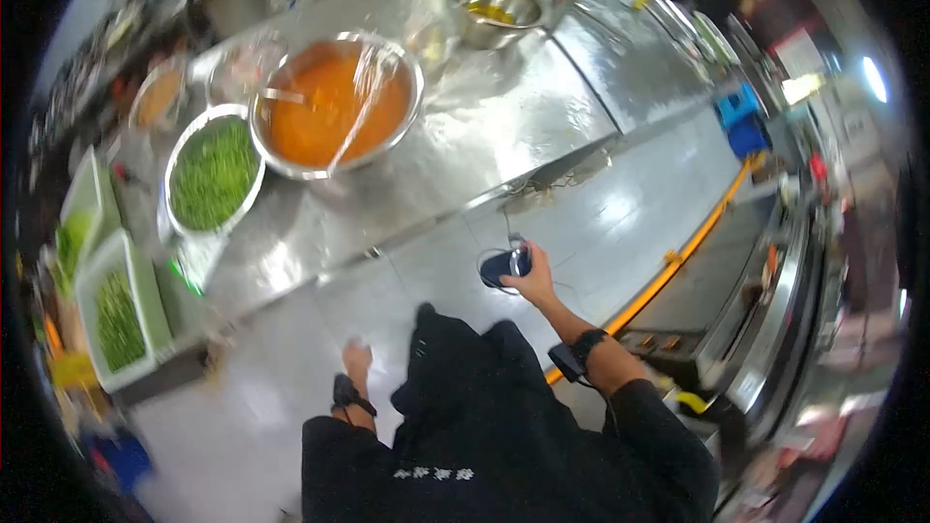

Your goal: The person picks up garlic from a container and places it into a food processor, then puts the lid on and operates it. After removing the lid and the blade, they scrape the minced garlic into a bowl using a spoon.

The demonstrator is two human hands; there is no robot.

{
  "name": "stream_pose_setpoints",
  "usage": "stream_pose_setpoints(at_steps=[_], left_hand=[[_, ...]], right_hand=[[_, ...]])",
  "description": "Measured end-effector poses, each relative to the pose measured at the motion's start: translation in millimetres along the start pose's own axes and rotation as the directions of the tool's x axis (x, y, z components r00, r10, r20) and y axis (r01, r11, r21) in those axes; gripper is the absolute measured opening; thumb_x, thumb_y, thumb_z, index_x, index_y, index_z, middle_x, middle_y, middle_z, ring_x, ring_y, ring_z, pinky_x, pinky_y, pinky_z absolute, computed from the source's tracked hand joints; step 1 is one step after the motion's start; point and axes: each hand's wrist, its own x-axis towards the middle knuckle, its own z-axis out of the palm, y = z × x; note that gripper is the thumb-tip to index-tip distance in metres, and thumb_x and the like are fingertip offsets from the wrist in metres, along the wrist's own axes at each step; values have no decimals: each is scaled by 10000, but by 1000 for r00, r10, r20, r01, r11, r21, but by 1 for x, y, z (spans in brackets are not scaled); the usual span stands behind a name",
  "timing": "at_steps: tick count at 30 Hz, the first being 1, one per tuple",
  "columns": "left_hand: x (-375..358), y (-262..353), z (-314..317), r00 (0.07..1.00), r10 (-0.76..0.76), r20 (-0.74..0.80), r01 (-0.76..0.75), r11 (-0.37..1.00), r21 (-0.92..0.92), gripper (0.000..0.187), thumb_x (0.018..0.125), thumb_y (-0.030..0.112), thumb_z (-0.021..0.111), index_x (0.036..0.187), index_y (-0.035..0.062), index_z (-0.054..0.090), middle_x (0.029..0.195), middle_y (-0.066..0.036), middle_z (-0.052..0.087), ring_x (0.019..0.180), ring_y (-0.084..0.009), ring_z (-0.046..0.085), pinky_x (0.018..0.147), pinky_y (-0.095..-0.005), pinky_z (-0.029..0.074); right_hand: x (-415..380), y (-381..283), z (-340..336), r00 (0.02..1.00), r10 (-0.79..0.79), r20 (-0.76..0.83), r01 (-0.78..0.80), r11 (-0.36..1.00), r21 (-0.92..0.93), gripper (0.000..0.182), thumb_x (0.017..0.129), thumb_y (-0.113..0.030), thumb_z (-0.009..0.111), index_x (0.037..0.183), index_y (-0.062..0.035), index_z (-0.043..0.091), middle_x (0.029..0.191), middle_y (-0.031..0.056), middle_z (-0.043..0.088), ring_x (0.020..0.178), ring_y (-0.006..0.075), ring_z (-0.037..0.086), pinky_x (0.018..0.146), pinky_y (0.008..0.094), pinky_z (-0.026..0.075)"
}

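Right hand (531,279) is raised over the floor, just off the near edge of the steel table (504,136), fingers clamped round a small dark device (504,265) with a thin cord or loop trailing off it; I can't tell exactly what the device is, maybe a phone or a handheld clicker. Left hand (356,360) hangs low by my side, further from the table edge, nothing in it that I can make out, and whether its fingers are apart or curled I cannot tell, too blurred. Black band on each wrist.

On the table, well away from both hands: big steel bowl of orange sauce (334,107) under cling film, a smaller bowl of chopped greens (213,174) touching it on its left, an empty-looking steel bowl (494,2) beyond it toward the far end. White tubs of greens (118,315) sit at the table's left end, nearest the left hand.

My read: the step in hand is holding or checking the device while standing back from the table, no food handling under way. Any next move on the bowls would call for stepping in to the table edge and freeing the right hand first, since the device fills it
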Motion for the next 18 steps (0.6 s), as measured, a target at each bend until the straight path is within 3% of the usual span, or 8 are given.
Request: stream_pose_setpoints(at_steps=[1, 2, 5, 6, 7, 10, 14, 18], left_hand=[[-17, 63, -10, 997, -67, 43, 73, 986, -147, 318, 742, 71, 537, 1055, 43, 583, 697, -85, 598, 500, -161, 552, 475, -287, 456], [-32, 127, -29, 969, -139, 205, 175, 969, -172, 375, 749, 156, 568, 1116, 83, 597, 837, -156, 664, 783, -305, 646, 728, -384, 506], [-56, 224, -17, 992, -60, -107, 25, 954, -300, 354, 761, 71, 536, 1112, 80, 586, 738, -105, 629, 701, -227, 628, 650, -343, 502], [-66, 273, -39, 966, -255, 35, 239, 838, -490, 375, 760, 46, 527, 1131, 72, 572, 753, -120, 624, 708, -247, 626, 654, -347, 504], [-63, 253, 3, 959, -153, -237, 46, 913, -404, 374, 760, 54, 532, 1132, 49, 567, 789, -147, 622, 735, -274, 626, 673, -356, 504], [-70, 290, 36, 865, -296, -405, 111, 900, -422, 366, 776, 63, 528, 1138, 31, 569, 906, -172, 623, 824, -287, 620, 717, -364, 501], [-105, 313, 122, 817, -436, -376, 188, 819, -542, 399, 785, 57, 540, 1183, 52, 552, 987, -165, 617, 908, -275, 608, 762, -360, 496], [-99, 299, 177, 767, -535, -353, 211, 731, -649, 458, 788, 46, 545, 1244, 73, 513, 1061, -161, 601, 969, -272, 593, 794, -361, 490]], right_hand=[[18, 6, -5, 999, 1, 44, 1, 999, -40, 879, 462, -245, 849, 1230, -56, 465, 1124, 183, 505, 1073, 336, 487, 931, 398, 416], [37, 13, -7, 995, -44, 87, 48, 998, -44, 876, 466, -243, 849, 1229, -53, 465, 1125, 185, 509, 1072, 338, 487, 933, 398, 415], [103, 55, -4, 955, -168, 245, 194, 977, -87, 851, 485, -217, 852, 1221, -33, 467, 1143, 197, 520, 1068, 347, 488, 948, 404, 404], [126, 81, 5, 945, -141, 296, 161, 986, -45, 845, 481, -202, 855, 1215, -29, 473, 1150, 192, 521, 1075, 338, 496, 957, 410, 399], [151, 102, 13, 925, -174, 338, 206, 977, -61, 846, 482, -198, 862, 1210, -20, 469, 1141, 171, 514, 1089, 308, 491, 951, 394, 401], [219, 144, 41, 841, -275, 467, 235, 961, 144, 855, 485, -194, 875, 1210, 13, 473, 1183, 165, 513, 1075, 265, 506, 961, 372, 401], [290, 183, 60, 904, -85, 418, 100, 995, -13, 796, 593, -267, 858, 1227, 25, 476, 1203, 203, 546, 1106, 282, 501, 949, 374, 396], [369, 221, 107, 936, -81, 342, 30, 988, 151, 819, 638, -208, 828, 1304, -7, 398, 1273, 176, 487, 1164, 289, 461, 968, 393, 379]])
